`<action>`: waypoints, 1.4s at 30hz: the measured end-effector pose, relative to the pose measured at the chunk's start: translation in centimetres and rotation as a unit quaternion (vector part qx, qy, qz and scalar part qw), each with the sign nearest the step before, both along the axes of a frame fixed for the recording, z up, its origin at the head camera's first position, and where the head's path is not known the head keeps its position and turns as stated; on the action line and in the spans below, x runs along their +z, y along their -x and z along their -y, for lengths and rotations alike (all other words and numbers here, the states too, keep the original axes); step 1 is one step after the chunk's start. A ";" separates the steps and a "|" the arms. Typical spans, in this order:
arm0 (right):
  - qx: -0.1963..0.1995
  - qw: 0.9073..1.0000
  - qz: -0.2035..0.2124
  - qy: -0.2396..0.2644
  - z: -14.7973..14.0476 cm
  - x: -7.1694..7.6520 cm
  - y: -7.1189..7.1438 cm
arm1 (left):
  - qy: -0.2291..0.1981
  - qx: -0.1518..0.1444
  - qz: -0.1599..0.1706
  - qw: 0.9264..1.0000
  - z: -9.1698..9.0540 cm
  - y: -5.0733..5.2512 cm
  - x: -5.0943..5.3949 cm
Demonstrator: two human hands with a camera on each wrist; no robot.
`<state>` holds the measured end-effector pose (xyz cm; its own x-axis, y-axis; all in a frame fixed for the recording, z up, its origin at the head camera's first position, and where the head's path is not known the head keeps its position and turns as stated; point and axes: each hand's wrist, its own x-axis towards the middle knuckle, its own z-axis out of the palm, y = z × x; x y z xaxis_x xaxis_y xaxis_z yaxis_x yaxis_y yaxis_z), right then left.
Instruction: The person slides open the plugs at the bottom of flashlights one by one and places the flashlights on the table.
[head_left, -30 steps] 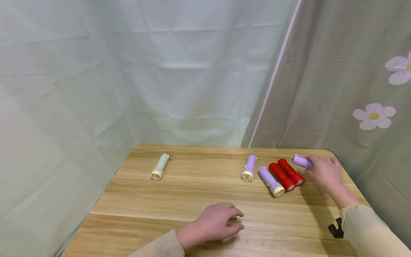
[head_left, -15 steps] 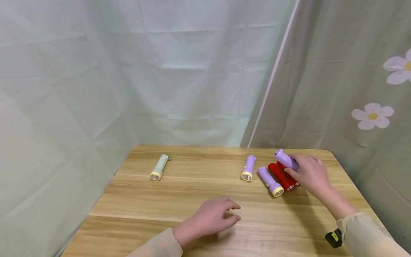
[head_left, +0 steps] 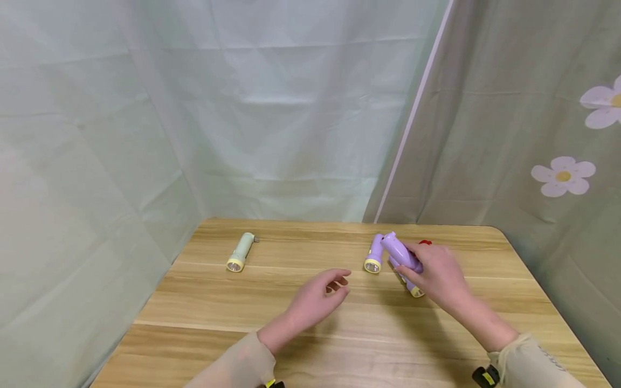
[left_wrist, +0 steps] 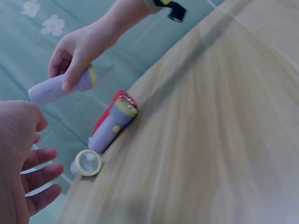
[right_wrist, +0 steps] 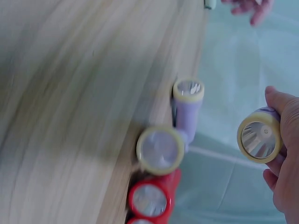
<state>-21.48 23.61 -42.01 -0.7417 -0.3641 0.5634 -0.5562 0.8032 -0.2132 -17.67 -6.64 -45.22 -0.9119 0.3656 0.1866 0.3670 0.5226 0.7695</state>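
My right hand [head_left: 439, 272] grips a purple flashlight [head_left: 399, 251] by its head end and holds it above the table; in the right wrist view its pale yellow rim [right_wrist: 243, 135] faces the camera. Below it lies a second purple flashlight [head_left: 416, 291], partly covered by the hand. Another purple flashlight [head_left: 375, 253] lies just to the left. Of the red flashlights, only a bit [head_left: 425, 242] shows in the head view; two red rims [right_wrist: 148, 199] appear in the right wrist view. My left hand [head_left: 315, 302] hovers over the table with relaxed fingers, holding nothing.
A pale green flashlight [head_left: 241, 252] lies alone at the back left of the wooden table [head_left: 204, 302]. Curtains [head_left: 291, 134] hang behind the table and along its sides. A black device with a yellow mark [head_left: 485, 376] sits at the right wrist.
The right hand has carried the purple flashlight leftward, from over the right end of the row to above the lying purple flashlight. My left hand has moved forward and slightly left.
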 end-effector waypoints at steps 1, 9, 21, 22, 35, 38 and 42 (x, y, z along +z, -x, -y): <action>0.003 1.000 -0.001 0.005 0.4 -0.1 -0.2 | -0.018 0.010 0.003 1.000 0.0 0.2 0.1; 0.011 0.999 -0.001 0.038 4.0 -0.6 -0.9 | -0.123 0.055 -0.010 0.991 -0.9 1.3 1.1; 0.013 0.998 -0.027 0.059 7.6 -1.2 -1.3 | -0.253 0.091 0.011 0.963 -3.4 1.7 1.6; 0.013 0.998 -0.027 0.060 7.7 -1.2 -1.3 | -0.257 0.093 0.011 0.962 -3.5 1.7 1.6; 0.003 0.997 -0.032 0.069 9.1 -1.2 -1.4 | -0.295 0.105 0.012 0.950 -4.2 1.9 1.3; -0.001 0.997 -0.022 0.067 9.3 -1.1 -1.5 | -0.303 0.108 0.010 0.947 -4.2 1.9 1.2; 0.000 0.997 -0.023 0.068 9.5 -1.1 -1.5 | -0.293 0.116 0.006 0.949 -4.3 2.0 1.0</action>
<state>-19.99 14.16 -43.14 -0.7141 -0.2830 0.6403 -0.5685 0.7682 -0.2944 -19.67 -2.35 -44.18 -0.9587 -0.0095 0.2843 0.2831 0.0684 0.9567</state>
